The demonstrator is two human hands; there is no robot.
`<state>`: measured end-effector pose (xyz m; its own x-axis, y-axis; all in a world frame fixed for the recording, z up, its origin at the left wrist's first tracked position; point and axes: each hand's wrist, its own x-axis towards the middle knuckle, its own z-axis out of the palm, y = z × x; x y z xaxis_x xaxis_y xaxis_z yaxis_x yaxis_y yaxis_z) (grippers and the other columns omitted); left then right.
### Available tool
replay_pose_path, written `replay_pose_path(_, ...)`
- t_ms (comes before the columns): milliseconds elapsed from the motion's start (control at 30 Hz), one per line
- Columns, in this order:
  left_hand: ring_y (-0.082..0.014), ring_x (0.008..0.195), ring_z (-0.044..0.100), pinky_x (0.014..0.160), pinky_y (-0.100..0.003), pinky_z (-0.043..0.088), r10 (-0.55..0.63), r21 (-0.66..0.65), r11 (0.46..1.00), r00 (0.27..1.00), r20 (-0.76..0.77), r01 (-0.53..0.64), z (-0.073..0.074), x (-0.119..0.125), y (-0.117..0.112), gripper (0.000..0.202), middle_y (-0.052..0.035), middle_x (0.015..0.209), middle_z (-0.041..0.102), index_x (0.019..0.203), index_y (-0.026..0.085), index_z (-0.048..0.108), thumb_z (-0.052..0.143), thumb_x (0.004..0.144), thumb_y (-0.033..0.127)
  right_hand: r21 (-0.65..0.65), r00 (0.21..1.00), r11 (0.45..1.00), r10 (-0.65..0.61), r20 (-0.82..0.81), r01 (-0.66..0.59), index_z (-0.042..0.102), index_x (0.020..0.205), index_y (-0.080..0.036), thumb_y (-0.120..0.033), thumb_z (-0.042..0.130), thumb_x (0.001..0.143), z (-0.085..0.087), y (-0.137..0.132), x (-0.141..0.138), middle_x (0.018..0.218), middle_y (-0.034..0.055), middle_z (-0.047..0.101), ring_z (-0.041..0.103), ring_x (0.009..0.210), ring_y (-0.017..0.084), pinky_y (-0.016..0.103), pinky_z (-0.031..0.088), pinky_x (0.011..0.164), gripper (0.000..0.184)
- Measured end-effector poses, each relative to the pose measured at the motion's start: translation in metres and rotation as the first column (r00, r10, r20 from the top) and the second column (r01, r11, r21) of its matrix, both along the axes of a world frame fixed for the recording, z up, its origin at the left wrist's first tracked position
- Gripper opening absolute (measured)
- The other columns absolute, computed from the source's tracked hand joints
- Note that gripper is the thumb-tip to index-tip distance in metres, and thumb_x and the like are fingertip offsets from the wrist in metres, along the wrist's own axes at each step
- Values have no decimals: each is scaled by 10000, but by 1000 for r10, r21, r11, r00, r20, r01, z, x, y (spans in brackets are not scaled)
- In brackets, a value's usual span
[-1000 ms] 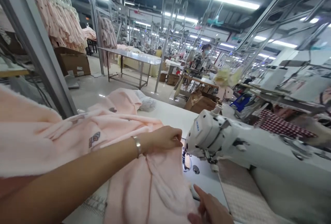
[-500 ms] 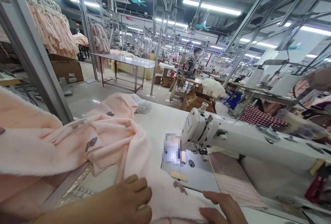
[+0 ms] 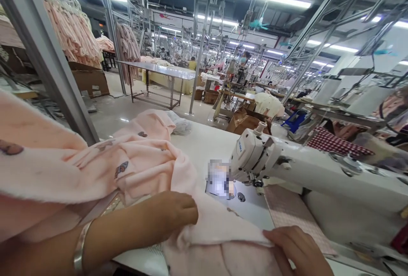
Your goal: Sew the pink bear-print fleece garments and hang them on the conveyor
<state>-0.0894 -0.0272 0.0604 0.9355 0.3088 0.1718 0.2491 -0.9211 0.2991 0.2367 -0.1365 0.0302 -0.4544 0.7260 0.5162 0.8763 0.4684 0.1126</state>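
Note:
Pale pink fleece fabric [image 3: 223,225] with small printed figures spreads from the left across the white sewing table [image 3: 204,135]. My left hand [image 3: 178,212], with a silver bangle at its wrist, is closed on the cloth near the middle. At the lower right my right hand [image 3: 298,248] pinches the fabric's corner between thumb and fingers. An edge of the cloth stretches between the two hands, with another layer of pink fabric showing below it. Just beyond stands a white sewing machine [image 3: 306,161]; a blurred patch hides the area left of its needle.
Left of the table rises a slanting metal post [image 3: 54,63]. A pink checked cloth [image 3: 293,212] lies under the machine arm. Farther off are a long metal-legged table [image 3: 159,69], a cardboard box [image 3: 89,80], hanging pink garments [image 3: 70,33] and a masked person [image 3: 244,61].
My left hand has moved up and slightly right with the cloth. My right fingers, apart before, now close on its corner. The fabric's near edge is raised and drawn straighter. The view has shifted slightly.

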Motion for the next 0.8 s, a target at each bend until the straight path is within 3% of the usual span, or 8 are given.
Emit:
replay_pose_path(100,-130,826,537,714,-199,428,68,-79,995,998,11,-67,8,2,1,490,-10,935,545,984,194,506,375,626,-114,22,1000,1000,3,-14,-3,577,939,-226,-231,464,854,1,2,-1,778,-3,625,581,720,126,236,426,643,141)
replay_pose_path(233,-166,956,498,854,-243,412,-2,-88,996,999,-37,-1,20,3,-5,498,-31,1000,535,1053,180,503,479,611,-48,19,1000,1000,2,0,-2,583,938,-231,-259,457,859,1,2,2,775,-12,636,589,713,124,240,426,651,151)
replay_pose_path(300,-200,959,490,908,-299,392,-31,-45,999,998,-55,28,21,4,-9,434,-48,1008,542,1021,168,529,561,612,24,19,1000,1000,1,15,-2,587,945,-234,-262,465,854,0,2,4,782,-17,642,594,711,125,243,428,651,155)
replay_pose_path(367,-225,962,485,925,-344,377,-48,47,998,997,-68,51,17,3,-10,247,-68,1032,549,891,163,561,589,665,69,15,1000,1000,-2,14,2,590,944,-235,-262,467,852,0,2,5,783,-17,645,597,710,126,245,430,651,156)
replay_pose_path(433,-223,973,487,930,-341,370,-74,133,988,995,-70,83,13,3,-9,84,-81,1077,550,758,153,551,548,761,70,19,1000,1000,-6,-2,6,591,939,-233,-260,465,852,1,3,4,778,-16,643,597,710,126,243,432,650,155)
replay_pose_path(467,-211,971,493,929,-325,371,-91,149,984,994,-63,100,11,3,-7,118,-81,1090,554,736,149,544,516,793,50,19,1000,1000,-8,-9,8,591,939,-232,-258,466,850,1,3,4,775,-15,641,596,712,127,243,432,650,156)
replay_pose_path(633,-150,938,529,832,-239,406,-139,9,990,990,-14,139,15,5,6,293,-37,1037,599,947,168,554,448,790,-55,18,999,999,-27,-31,27,594,942,-233,-263,476,846,0,5,4,778,-9,635,591,723,134,248,435,652,155)
replay_pose_path(800,-199,760,518,666,-319,403,-102,145,983,993,-65,110,17,18,-18,89,-47,812,585,842,168,559,525,822,88,47,998,998,-29,-54,32,617,901,-247,-245,487,828,-4,-2,-2,939,43,648,614,821,175,284,479,687,149)
